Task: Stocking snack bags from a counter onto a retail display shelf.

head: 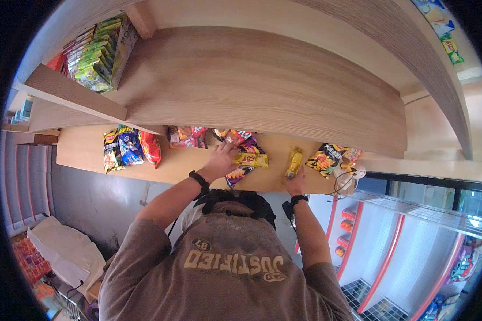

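My left hand [221, 160] lies at the pile in the middle of the wooden counter [176, 164], its fingers by a yellow snack packet [253, 160] and the reddish snack bags [237, 137] behind it. The yellow packet rests across a purple snack bag [237, 175]. Further right, my right hand [296, 183] is at the near end of another yellow packet [294, 162]; whether it grips the packet is not clear. A black snack bag [324, 159] lies to the right of that packet.
Black, blue and red snack bags [131, 146] lie at the counter's left. A wooden shelf [265, 88] overhangs the back, with a box of green packets [94, 68] on its left. White display racks with red edges [381, 261] stand at the right, near a cable [341, 186].
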Demonstrator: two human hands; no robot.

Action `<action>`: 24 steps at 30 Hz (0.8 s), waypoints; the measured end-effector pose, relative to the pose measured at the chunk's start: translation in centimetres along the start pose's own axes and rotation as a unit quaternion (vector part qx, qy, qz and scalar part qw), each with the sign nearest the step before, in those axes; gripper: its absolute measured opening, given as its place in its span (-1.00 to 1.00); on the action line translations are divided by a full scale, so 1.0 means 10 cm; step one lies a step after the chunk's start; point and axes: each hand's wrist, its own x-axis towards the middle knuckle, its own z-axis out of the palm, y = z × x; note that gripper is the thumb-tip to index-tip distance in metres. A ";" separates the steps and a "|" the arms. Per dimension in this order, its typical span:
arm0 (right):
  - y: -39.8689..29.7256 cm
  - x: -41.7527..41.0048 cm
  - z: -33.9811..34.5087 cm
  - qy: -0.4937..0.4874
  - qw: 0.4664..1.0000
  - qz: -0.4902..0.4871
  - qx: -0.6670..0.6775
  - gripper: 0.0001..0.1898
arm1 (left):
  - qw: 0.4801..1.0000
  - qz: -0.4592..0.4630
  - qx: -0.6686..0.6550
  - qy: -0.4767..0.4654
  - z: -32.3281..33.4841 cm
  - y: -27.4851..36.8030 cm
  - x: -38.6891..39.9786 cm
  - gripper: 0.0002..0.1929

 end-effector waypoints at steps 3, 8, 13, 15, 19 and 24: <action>0.02 0.05 -0.05 -0.156 0.836 0.235 0.471 -0.34 | 0.998 0.023 -0.056 0.033 -0.03 -0.02 -0.04 -0.44; 0.07 0.03 -0.27 -0.260 0.564 0.323 0.715 -0.47 | 0.994 0.030 -0.080 0.061 -0.01 -0.10 -0.20 -0.47; 0.06 -0.12 -0.34 -0.199 0.739 0.310 0.564 -0.43 | 0.995 0.022 -0.078 0.065 0.06 -0.19 -0.29 -0.45; 0.10 -0.13 -0.27 -0.186 0.824 0.224 0.486 -0.28 | 0.997 0.012 -0.064 0.051 0.08 -0.21 -0.30 -0.43; 0.17 -0.06 -0.09 -0.087 0.956 0.026 0.281 -0.15 | 0.995 0.005 -0.074 0.061 0.11 -0.21 -0.34 -0.42; 0.06 -0.04 -0.26 -0.091 0.990 0.100 -0.049 -0.05 | 0.994 -0.052 -0.095 0.011 0.15 -0.18 -0.35 -0.44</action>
